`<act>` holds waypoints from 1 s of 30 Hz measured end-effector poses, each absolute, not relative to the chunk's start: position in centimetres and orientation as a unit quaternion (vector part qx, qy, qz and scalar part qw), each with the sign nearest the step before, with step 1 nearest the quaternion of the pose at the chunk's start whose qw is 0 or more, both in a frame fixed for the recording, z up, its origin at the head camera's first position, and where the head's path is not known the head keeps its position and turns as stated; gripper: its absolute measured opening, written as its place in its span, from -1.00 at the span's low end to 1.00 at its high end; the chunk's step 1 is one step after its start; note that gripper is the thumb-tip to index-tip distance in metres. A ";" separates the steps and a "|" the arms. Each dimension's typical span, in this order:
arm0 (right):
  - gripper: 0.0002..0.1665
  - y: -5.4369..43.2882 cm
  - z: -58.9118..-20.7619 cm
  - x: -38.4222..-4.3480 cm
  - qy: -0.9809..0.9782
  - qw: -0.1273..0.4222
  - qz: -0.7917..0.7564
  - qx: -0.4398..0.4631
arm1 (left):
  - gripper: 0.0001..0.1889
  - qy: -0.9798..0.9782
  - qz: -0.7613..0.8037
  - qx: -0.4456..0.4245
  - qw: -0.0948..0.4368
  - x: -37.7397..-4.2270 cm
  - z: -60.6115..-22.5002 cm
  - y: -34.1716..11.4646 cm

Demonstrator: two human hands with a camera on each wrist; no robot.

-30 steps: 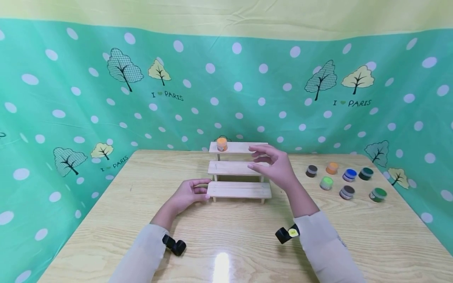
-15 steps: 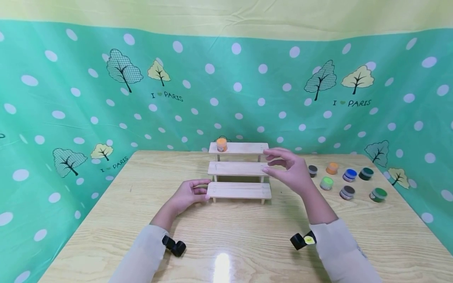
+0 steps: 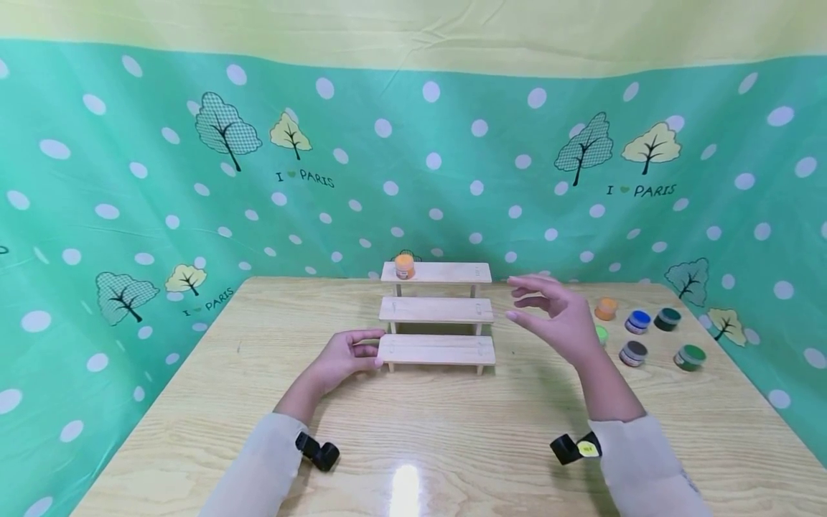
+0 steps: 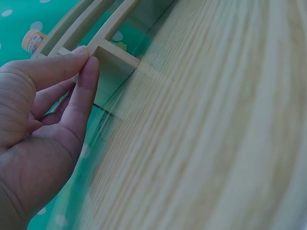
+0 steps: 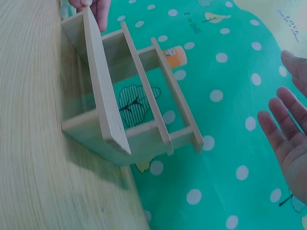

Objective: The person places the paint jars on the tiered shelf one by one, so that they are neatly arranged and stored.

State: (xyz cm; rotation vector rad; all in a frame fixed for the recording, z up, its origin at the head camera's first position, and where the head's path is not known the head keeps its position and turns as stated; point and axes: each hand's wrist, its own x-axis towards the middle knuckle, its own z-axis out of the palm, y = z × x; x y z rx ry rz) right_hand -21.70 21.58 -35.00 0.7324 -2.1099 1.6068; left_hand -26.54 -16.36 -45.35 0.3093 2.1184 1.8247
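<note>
A small three-step wooden display stand (image 3: 436, 350) is on the table, seen side-on in the right wrist view. One orange paint jar (image 3: 405, 267) sits at the left end of its top step. My left hand (image 3: 342, 361) pinches the left end of the lowest step; in the left wrist view thumb and forefinger meet at that board's corner. My right hand (image 3: 561, 321) is in the air right of the stand, holding nothing, its fingers apart from the thumb. Behind it a light green jar (image 3: 602, 334) is partly hidden.
More paint jars stand at the right of the table: orange (image 3: 606, 309), blue (image 3: 637, 322), dark green (image 3: 667, 319), dark brown or black (image 3: 633, 352) and green (image 3: 690, 357). A dotted green cloth (image 3: 452, 172) hangs behind the table.
My right hand has moved right, away from the stand and towards the loose jars, now covering a dark one. The left hand and the orange jar on top have stayed put.
</note>
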 end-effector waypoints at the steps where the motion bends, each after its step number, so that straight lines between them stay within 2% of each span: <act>1: -0.47 21.8 -35.0 -21.6 -0.754 0.195 0.571 0.259 | -0.33 0.743 0.640 0.108 0.164 -26.5 -45.4 -16.4; 17: -0.48 25.8 -35.6 -20.0 -0.780 0.227 0.543 0.213 | -0.34 0.743 0.641 0.103 0.162 -26.4 -45.6 -16.4; 30: -0.46 29.4 -36.1 -19.1 -0.779 0.219 0.560 0.177 | -0.31 0.745 0.640 0.098 0.159 -26.6 -45.4 -16.2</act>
